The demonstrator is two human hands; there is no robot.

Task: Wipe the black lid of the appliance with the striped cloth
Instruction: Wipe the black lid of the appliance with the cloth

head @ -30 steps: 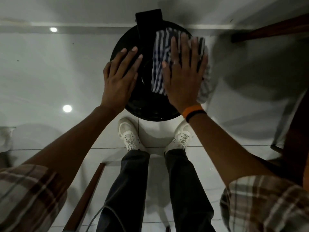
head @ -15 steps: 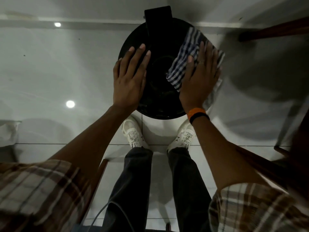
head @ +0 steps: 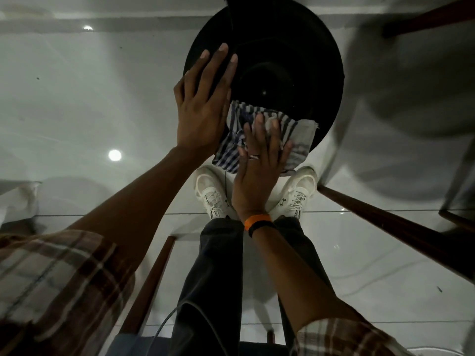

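Observation:
The round black lid [head: 295,65] of the appliance fills the top centre of the head view, seen from above. My left hand [head: 203,98] lies flat on its left side, fingers spread, holding nothing. The blue-and-white striped cloth [head: 295,134] is spread over the lid's near edge. My right hand [head: 257,168] presses down flat on the cloth, with a ring on one finger and an orange band at the wrist. The cloth's left part is partly hidden under both hands.
The appliance stands on a glossy white tiled floor [head: 77,98]. My white shoes [head: 213,194] stand just below the lid. Dark wooden furniture legs run at the right [head: 385,217], upper right [head: 424,19] and lower left [head: 151,286].
My right hand has dragged the cloth from the lid's far right side round to its near edge. My left hand stays on the lid's left side. The camera has moved closer.

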